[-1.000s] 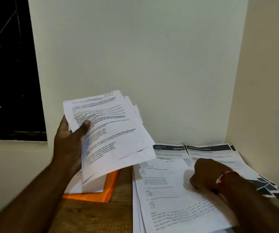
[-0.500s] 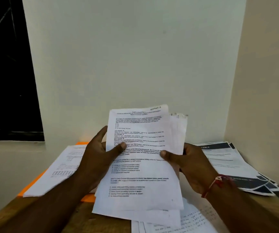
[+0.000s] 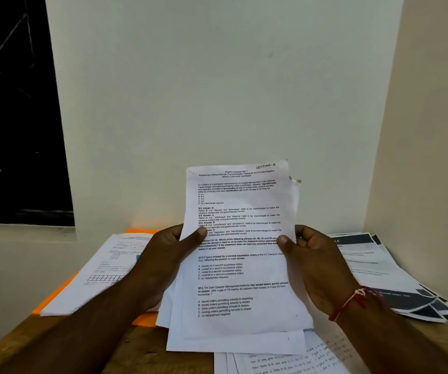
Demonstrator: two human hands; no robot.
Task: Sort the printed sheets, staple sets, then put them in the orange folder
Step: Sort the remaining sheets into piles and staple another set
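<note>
Between thumbs in front and fingers behind, a thin sheaf of white printed paper sheets [image 3: 240, 268] is pinched at its side edges by the left hand [image 3: 163, 256] and right hand [image 3: 316, 261]. Light, floppy and apt to fan, it is judged best gripped mid-edge.

Head-worn view, forward-down, close over table [image 3: 139, 353]

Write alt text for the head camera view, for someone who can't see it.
The left hand and right hand hold up a stack of printed sheets over a wooden table; more sheets lie on an orange folder at left.
</note>
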